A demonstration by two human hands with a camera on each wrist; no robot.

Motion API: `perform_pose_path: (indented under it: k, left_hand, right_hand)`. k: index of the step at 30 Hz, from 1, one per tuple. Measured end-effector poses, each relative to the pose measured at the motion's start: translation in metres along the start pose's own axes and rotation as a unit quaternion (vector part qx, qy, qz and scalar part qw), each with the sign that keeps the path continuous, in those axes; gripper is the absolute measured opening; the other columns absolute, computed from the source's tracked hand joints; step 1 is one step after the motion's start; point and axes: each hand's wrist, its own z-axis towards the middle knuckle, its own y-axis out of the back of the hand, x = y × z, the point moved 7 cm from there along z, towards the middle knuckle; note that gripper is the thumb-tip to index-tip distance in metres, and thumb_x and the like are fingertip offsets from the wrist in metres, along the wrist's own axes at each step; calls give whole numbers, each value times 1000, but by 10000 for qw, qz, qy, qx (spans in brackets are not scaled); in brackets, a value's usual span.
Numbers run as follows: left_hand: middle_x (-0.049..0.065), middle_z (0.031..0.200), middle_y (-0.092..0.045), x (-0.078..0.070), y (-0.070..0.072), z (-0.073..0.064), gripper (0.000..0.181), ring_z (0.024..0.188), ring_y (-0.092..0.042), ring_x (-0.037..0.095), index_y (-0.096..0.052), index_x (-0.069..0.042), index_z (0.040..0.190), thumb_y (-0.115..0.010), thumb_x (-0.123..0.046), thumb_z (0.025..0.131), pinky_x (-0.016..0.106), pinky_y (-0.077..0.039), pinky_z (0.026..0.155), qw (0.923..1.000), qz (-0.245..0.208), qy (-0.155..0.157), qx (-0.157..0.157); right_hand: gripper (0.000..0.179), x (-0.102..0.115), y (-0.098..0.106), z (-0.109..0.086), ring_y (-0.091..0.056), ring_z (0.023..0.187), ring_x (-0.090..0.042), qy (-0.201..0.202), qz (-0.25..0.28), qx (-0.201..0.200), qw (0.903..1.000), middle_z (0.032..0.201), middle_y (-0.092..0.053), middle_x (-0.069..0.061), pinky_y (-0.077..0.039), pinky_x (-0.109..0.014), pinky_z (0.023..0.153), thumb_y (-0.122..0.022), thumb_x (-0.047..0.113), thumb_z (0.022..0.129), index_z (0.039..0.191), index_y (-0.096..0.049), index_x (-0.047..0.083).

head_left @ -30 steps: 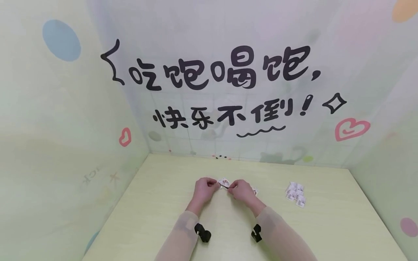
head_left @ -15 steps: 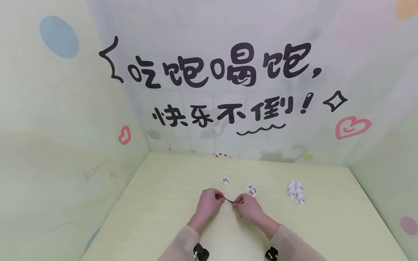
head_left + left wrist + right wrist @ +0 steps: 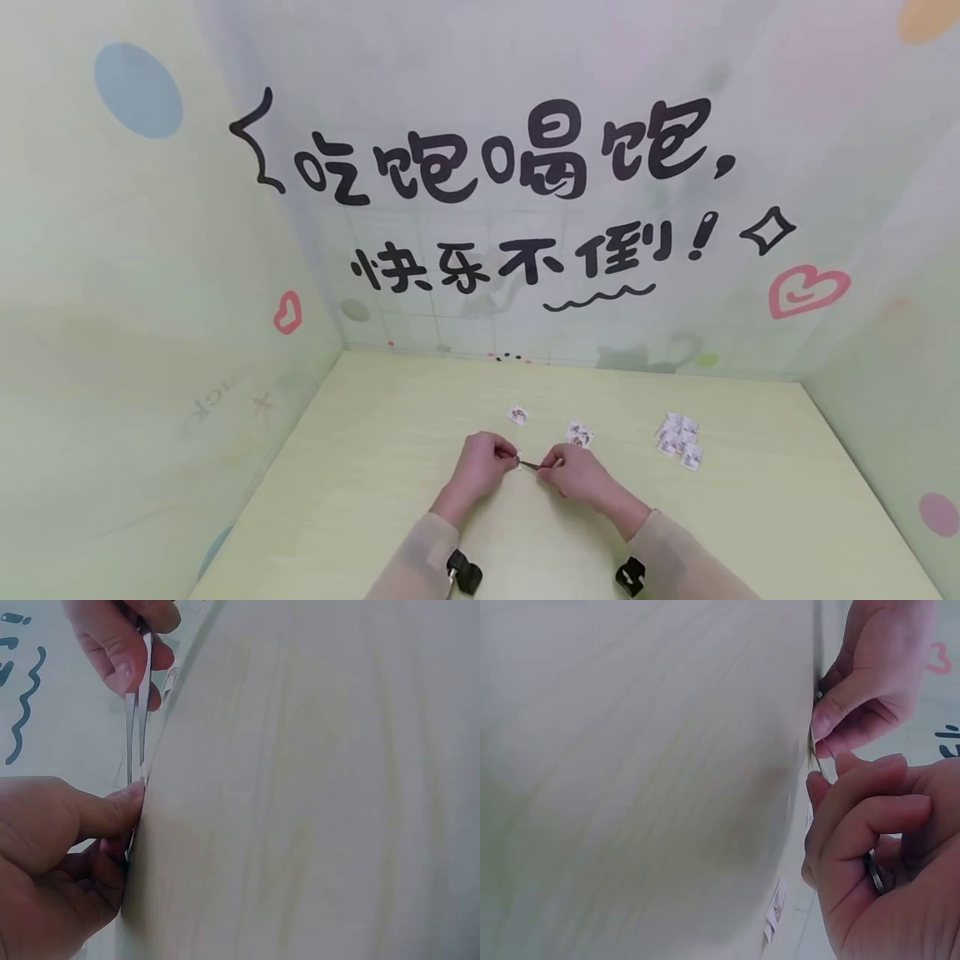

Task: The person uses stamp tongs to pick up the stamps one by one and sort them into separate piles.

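Observation:
In the head view my right hand (image 3: 581, 477) holds a pair of slim metal tweezers (image 3: 529, 465) just right of the table's middle. Their tips point left and meet the fingertips of my left hand (image 3: 482, 467). The left thumb and fingers pinch a small white piece (image 3: 519, 457) at those tips, mostly hidden by the fingers. Seen from the left wrist, both tweezer arms (image 3: 130, 735) run down to the left thumb, close over the tabletop. The right wrist view shows the right hand's (image 3: 885, 840) curled fingers, with the left hand (image 3: 866, 697) beyond.
A single white printed square (image 3: 517, 414) lies behind the left hand. Several similar squares (image 3: 579, 433) lie together behind the right hand, and a larger overlapping group (image 3: 678, 440) is farther right on the pale wooden table (image 3: 360, 500). A printed backdrop (image 3: 480, 325) rises behind the table.
Both hands have come toward the near side, uncovering the single square and the cluster behind them. Over the last half second they have shifted only slightly right, still joined at the tweezer tips.

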Motion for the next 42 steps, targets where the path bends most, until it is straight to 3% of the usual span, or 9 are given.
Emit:
perform_pose_path:
  k: [4,12,30,42]
  left_hand:
    - [-4,78,-71,1,0,0,10,72,-63,9,-79,-4,89,-83,5,89,27,-55,68,9999,-84,3,111]
    - [-4,78,-70,4,-1,2,10,72,-63,8,-79,-4,90,-82,5,89,26,-55,68,9999,-87,13,119]
    - [-3,78,-72,5,2,1,8,70,-65,10,-81,-5,90,-86,0,87,27,-56,67,9995,-272,120,83]
    - [-3,82,-72,1,5,1,5,75,-64,10,-80,-4,92,-84,-6,90,31,-57,72,9996,50,63,-280]
  right_hand:
    - [7,-7,-3,3,-51,55,-12,-51,59,115,9999,70,-61,-7,-43,-28,55,-74,7,98,92,-71,5]
    - [9,-13,-5,8,-54,73,-20,-90,-114,-6,9999,83,-63,-4,-45,-32,63,-76,6,95,87,-70,8]
    - [9,-16,-1,3,-52,70,-19,-197,5,-52,9998,79,-61,-4,-44,-32,62,-75,7,95,88,-70,7]
    - [8,-33,9,-10,-53,73,-21,-427,299,-182,9985,84,-60,-5,-46,-33,64,-76,8,95,91,-69,8]
